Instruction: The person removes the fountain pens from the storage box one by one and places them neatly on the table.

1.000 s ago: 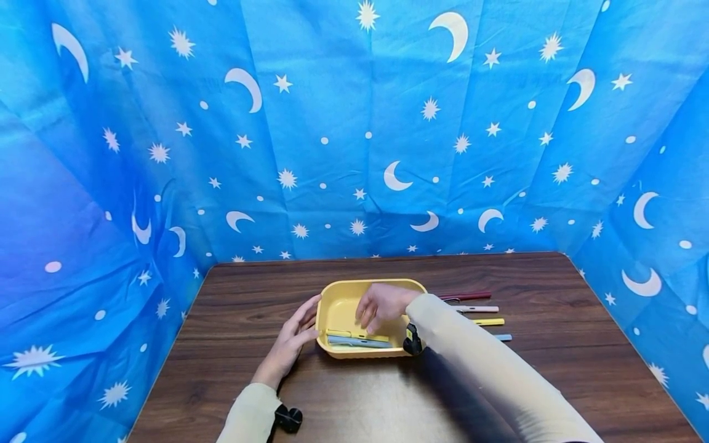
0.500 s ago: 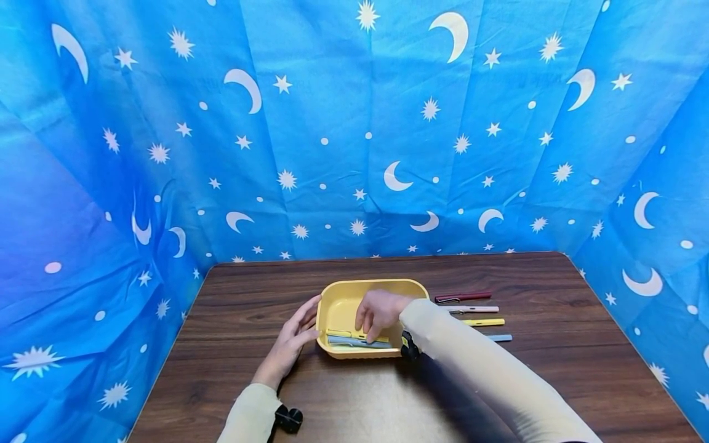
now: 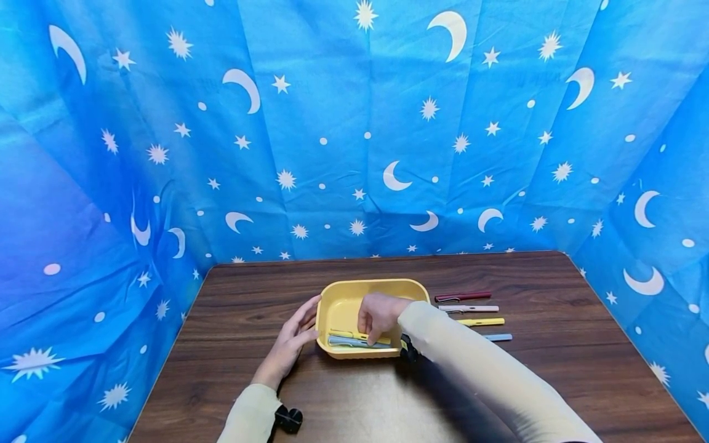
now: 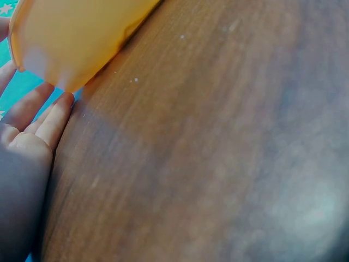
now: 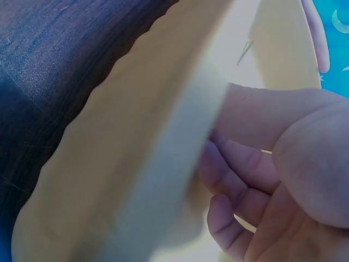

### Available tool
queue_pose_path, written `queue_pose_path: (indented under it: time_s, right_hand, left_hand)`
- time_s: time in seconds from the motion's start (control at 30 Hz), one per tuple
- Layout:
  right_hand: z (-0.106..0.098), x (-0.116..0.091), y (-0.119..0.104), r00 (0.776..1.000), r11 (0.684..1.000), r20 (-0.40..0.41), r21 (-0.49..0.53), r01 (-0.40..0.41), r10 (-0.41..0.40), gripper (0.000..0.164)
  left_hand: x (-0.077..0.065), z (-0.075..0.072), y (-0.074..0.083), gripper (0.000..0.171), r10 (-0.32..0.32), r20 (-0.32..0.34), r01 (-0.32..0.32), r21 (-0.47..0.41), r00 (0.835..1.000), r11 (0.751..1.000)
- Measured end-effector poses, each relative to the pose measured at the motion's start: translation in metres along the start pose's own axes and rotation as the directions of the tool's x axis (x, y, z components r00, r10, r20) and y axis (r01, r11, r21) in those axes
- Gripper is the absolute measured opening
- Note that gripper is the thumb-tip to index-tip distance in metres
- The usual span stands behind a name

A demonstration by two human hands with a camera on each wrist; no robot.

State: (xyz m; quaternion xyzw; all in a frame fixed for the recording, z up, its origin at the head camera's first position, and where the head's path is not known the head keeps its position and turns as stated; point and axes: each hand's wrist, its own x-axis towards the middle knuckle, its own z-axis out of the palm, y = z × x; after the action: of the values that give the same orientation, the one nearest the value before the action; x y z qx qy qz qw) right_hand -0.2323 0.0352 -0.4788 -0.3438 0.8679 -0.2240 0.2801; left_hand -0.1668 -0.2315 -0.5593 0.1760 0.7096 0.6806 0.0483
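A yellow plastic tray (image 3: 373,281) stands on the table, with a yellow pen (image 3: 342,333) and a light blue pen (image 3: 346,342) lying along its near side. My right hand (image 3: 382,314) reaches down inside, thumb and fingers curled at the yellow pen, which it pinches. In the right wrist view the tray's wall (image 5: 125,125) hides the fingertips of that hand (image 5: 256,158). At the tray's left end rests my left hand (image 3: 290,338). Its fingers (image 4: 57,120) lie fairly straight against the outer wall in the left wrist view.
Right of the tray, separate pens lie roughly parallel: dark red (image 3: 465,296), whitish (image 3: 476,309), yellow (image 3: 488,322) and light blue (image 3: 500,337), the last partly behind the right sleeve (image 3: 487,369). A blue curtain (image 3: 332,154) with moons and stars surrounds the wooden table (image 3: 249,283).
My right hand has lowered onto the yellow pen in the tray, its fingers closing in. That pen has shifted slightly right. The left hand stays where it was.
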Motion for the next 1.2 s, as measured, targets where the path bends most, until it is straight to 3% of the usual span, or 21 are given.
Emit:
queue_pose_path:
  time_s: [0.53, 0.83, 1.2]
  right_hand:
    - [0.0, -0.006, 0.0, 1.0, 1.0, 0.016, -0.015, -0.001, 0.001, 0.009]
    - [-0.003, -0.008, 0.005, 0.998, 1.0, -0.061, 0.016, 0.0, 0.001, 0.012]
    - [-0.002, -0.02, 0.014, 0.985, 0.993, -0.153, 0.075, 0.09, -0.078, 0.011]
  left_hand:
    - [-0.002, -0.002, -0.003, 0.072, 0.004, 0.01, -0.003, -0.008, 1.0, 1.0]
    - [0.0, -0.003, -0.004, 0.071, 0.023, 0.022, -0.023, 0.0, 0.999, 1.0]
    - [0.001, -0.002, -0.002, 0.072, 0.029, 0.021, -0.029, -0.001, 0.999, 1.0]
